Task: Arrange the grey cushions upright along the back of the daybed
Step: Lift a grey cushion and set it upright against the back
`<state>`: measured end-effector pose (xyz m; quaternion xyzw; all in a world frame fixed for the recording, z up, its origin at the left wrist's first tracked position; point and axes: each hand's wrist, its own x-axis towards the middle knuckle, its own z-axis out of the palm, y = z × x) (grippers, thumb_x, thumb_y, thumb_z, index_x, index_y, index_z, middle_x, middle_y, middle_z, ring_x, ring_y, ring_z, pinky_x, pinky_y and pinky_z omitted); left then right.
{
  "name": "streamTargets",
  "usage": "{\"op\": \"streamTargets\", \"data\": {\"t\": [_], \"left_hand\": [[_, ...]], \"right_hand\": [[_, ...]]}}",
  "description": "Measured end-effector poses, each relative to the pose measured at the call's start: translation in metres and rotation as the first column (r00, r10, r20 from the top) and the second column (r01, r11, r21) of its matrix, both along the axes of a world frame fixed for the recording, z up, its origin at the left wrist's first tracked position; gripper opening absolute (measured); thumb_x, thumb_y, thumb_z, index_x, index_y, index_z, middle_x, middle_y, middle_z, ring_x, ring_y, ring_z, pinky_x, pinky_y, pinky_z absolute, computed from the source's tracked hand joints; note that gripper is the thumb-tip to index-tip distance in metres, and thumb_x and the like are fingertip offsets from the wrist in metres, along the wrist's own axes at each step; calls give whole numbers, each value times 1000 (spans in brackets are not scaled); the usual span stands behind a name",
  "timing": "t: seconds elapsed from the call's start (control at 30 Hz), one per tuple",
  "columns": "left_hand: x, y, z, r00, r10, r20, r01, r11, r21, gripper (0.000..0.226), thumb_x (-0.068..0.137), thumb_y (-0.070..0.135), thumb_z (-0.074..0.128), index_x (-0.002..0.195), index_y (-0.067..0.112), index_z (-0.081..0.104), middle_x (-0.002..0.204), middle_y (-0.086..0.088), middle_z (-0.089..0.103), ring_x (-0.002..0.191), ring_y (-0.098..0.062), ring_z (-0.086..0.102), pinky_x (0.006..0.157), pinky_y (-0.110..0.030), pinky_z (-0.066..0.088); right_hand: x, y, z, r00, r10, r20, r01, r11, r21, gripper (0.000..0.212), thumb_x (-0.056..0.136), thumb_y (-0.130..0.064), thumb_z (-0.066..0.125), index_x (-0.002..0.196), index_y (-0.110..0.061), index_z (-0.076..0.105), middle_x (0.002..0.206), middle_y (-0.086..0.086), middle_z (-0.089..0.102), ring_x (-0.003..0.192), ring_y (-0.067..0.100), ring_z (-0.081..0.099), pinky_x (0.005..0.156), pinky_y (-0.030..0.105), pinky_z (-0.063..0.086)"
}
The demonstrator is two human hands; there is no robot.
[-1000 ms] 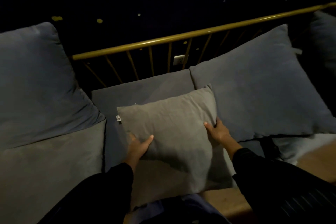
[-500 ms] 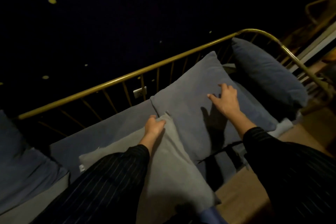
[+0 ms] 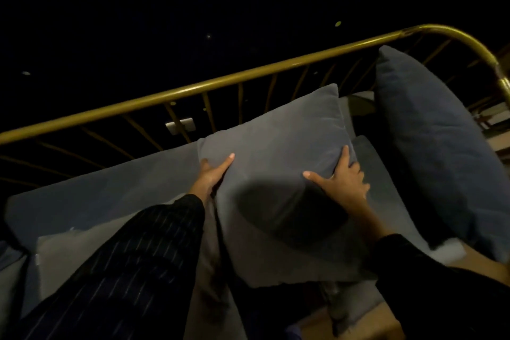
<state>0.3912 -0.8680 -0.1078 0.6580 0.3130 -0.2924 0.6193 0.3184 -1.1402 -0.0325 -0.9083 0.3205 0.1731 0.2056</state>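
Dim room, brass-railed daybed [image 3: 248, 77] against a dark wall. Left hand [image 3: 209, 176] and right hand [image 3: 340, 183] gripping opposite edges of a large grey cushion [image 3: 276, 146], fingers [image 3: 313, 175] spread over the fabric, tilting it toward the rail, probably for backing. Beside it, a second grey cushion [image 3: 430, 141] propped upright at the curved end. Paler small cushion [image 3: 63, 259] flat under the left sleeve.

The grey cushion [image 3: 278, 146] is matt, soft-napped cloth, like velvet, as is the darker cushion [image 3: 430, 130] beside it. The daybed's rail [image 3: 248, 77] is smooth brass-coloured metal with a dull gloss. The sleeve [image 3: 132, 262] is dark pinstriped woven cloth.
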Motion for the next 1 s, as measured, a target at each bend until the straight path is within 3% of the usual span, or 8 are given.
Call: {"op": "streamTargets", "data": {"t": [0.13, 0.3, 0.43, 0.6, 0.73, 0.83, 0.93, 1.0], "left_hand": [[11, 5, -16, 997, -48, -52, 48, 999, 2, 133, 52, 74, 78, 158, 23, 15, 158, -5, 34, 141, -32, 40, 108, -42, 39], [23, 8, -21, 993, -86, -77, 88, 996, 29, 143, 42, 73, 80, 158, 24, 11, 160, -6, 30, 143, -33, 35, 115, -48, 33], [18, 5, -6, 994, -12, -105, 10, 1000, -17, 104, 66, 54, 84, 149, 10, 37, 140, -4, 53, 131, -32, 50, 100, -37, 43], [9, 20, -9, 996, -50, -74, 43, 994, -100, 138, 27, 68, 91, 145, 13, 45, 139, -11, 58, 122, -34, 58, 108, -54, 44], [-7, 18, 44, 999, -48, -3, 47, 991, -128, 104, 64, 49, 86, 148, 10, 39, 142, -10, 54, 128, -33, 53, 104, -42, 43], [-14, 17, 63, 997, -46, 65, 57, 983, -172, 114, 51, 51, 90, 147, 12, 42, 141, -9, 55, 125, -31, 55, 101, -43, 45], [-20, 8, 97, 985, -25, 168, 60, 978, -202, 82, 72, 32, 85, 142, 13, 46, 132, -4, 60, 117, -25, 58, 103, -42, 46], [-20, 0, 118, 972, -1, 236, 56, 972, -226, 76, 73, 26, 85, 138, 13, 48, 123, -2, 63, 107, -19, 63, 88, -34, 54]], "right_hand": [[19, -13, -14, 1000, -9, -1, 9, 999, 35, 135, 53, -80, 67, 154, -25, -3, 148, 26, 32, 133, 47, 36, 106, 61, 27], [27, -23, -19, 999, -13, -45, 18, 993, 116, 138, 52, -75, 73, 153, -30, -8, 150, 28, 29, 135, 48, 33, 108, 61, 27], [22, -18, -7, 999, -40, 5, 39, 992, 122, 135, 53, -73, 74, 154, -28, -1, 149, 25, 34, 135, 45, 36, 110, 60, 29], [6, 4, 29, 991, -5, 137, -8, 996, 92, 127, 59, -73, 71, 154, -25, 2, 149, 19, 35, 135, 41, 36, 110, 56, 28], [-17, 16, 58, 981, 23, 195, -34, 998, 55, 125, 62, -75, 66, 153, -28, -5, 148, 19, 35, 135, 40, 36, 109, 54, 28], [-35, 20, 86, 968, 9, 253, -20, 999, 41, 122, 65, -72, 65, 154, -29, -7, 148, 20, 33, 134, 40, 35, 109, 53, 28], [-48, 13, 119, 931, -22, 364, 14, 1000, 23, 117, 68, -71, 66, 154, -31, -4, 148, 19, 34, 134, 41, 35, 109, 54, 27], [-53, 3, 139, 901, -33, 433, 25, 999, 24, 115, 68, -72, 66, 154, -34, -2, 148, 19, 35, 134, 41, 35, 109, 56, 27]]}}
